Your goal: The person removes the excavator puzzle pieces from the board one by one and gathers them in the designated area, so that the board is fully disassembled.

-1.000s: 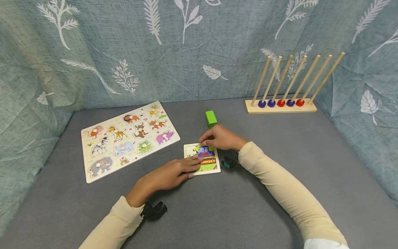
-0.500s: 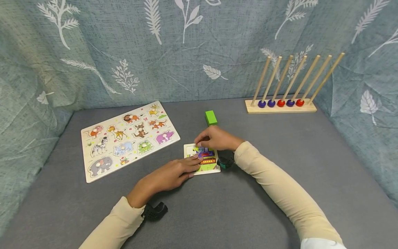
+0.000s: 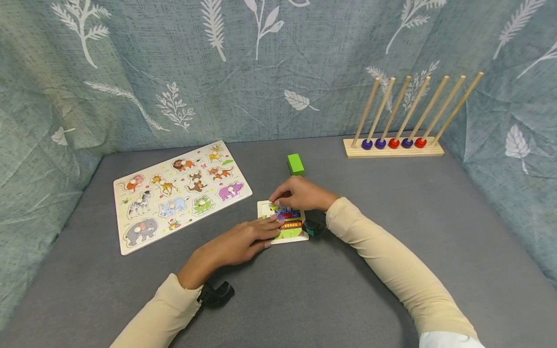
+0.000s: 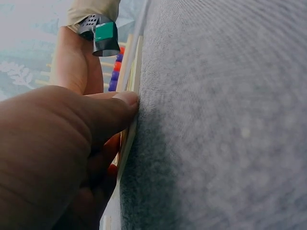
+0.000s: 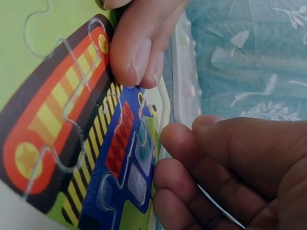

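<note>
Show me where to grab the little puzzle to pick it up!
I'd probably pinch the little puzzle by its pale rim, on the near edge just right of the left hand. Come in low from the person's side. It's thin and lies flat, so the rim suits a pinch; that stretch is bare, while the right hand is at the far edge.

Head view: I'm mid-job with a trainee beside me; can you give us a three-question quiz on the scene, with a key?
1. How many red beads sit on the peg rack?
2. True or false: fingers of the left hand rest on the small jigsaw.
3. Which animal fills the near-left corner of the animal board? A) frog B) elephant C) lion

Key: 1. Two. 2. True. 3. B.
</note>
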{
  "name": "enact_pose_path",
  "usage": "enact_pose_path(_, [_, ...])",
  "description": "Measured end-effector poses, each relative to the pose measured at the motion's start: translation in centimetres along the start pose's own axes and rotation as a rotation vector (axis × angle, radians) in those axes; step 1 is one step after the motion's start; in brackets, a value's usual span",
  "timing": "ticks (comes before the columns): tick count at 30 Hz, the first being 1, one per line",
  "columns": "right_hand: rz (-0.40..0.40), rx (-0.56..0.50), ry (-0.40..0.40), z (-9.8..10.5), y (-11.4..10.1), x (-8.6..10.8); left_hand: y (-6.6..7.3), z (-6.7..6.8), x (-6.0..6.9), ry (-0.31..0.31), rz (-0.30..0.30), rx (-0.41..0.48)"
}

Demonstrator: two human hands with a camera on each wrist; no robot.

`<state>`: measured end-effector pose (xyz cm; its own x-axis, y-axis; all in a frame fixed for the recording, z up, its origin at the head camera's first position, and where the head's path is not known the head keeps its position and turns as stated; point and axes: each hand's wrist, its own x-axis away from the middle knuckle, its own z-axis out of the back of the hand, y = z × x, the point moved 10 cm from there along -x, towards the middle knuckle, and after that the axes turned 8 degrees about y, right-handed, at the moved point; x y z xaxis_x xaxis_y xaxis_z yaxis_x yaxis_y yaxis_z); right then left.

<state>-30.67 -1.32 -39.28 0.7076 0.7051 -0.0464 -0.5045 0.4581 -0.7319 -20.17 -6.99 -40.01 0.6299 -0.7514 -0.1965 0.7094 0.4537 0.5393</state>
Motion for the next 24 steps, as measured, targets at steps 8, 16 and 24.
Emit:
enact_pose_path(8, [-0.013, 0.007, -0.017, -0.24, 0.03, -0.14, -0.1, 0.01, 0.03, -0.004, 0.015, 0.023])
enact_pose_path(16, [-0.011, 0.011, -0.061, -0.58, -0.26, -0.35, -0.03, 0.01, 0.1, 0.0, 0.02, 0.043])
enact_pose_path(24, [-0.001, 0.008, -0.081, -0.59, -0.34, -0.57, 0.22, 0.32, -0.07, 0.008, 0.011, 0.027])
